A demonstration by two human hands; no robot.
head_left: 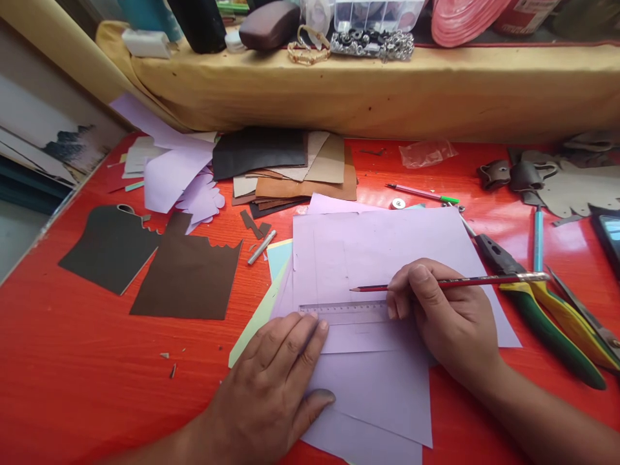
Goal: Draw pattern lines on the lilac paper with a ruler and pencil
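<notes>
Sheets of purple paper (407, 239) lie stacked on the red table, with faint pencil lines drawn on the top one. Across that sheet lies a clear ruler (349, 312). My left hand (285, 374) rests flat with its fingers stretched out, the fingertips at the ruler's left end. A dark red pencil (465, 281) is pinched in my right hand (445, 310), its tip pointing left just above the ruler. Whether the tip touches the paper I cannot tell. Fingers of my right hand cover the ruler's right end.
Pliers (542, 310) with green and yellow handles and scissors (586, 316) lie at the right. Brown leather pieces (188, 278) and purple paper scraps (177, 171) are at the left. A leather stack (261, 155) sits behind, below a cloth-covered ledge (339, 90) crowded with items.
</notes>
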